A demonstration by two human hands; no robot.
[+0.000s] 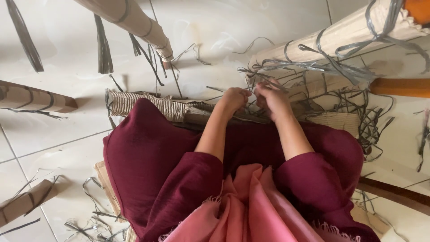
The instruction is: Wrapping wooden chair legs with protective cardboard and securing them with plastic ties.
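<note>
**Both hands at the grey strapping on a bundle of pale sticks**

Head view, looking down at lap and floor. Person seated, dark red garment [148, 157] over the knees, pink fringed scarf [244, 208] hanging at the bottom centre.

Left hand [234, 99]: fingers curled in to a loose fist, knuckles up, resting against the near end of a ribbed cardboard roll [148, 106] that lies across the lap. It seems to pinch a thin grey strand, but the fingertips are hidden, so I cannot tell for certain what it grips.

Right hand [272, 99]: just beside the left, nearly touching. Fingers bent and drawn together at the tips, closed on a grey plastic strap [313, 66] that runs up toward the bundle.

Stick bundle [340, 38]: long, pale, tied round with grey straps, lying tilted from upper right down to the hands; its near end sits just above the right hand.

Surroundings: white tiled floor [67, 134]; more tied bundles at upper centre [134, 22], left edge [31, 98] and lower left [24, 201]. Loose grey strap offcuts [371, 121] tangled to the right of the hands.
</note>
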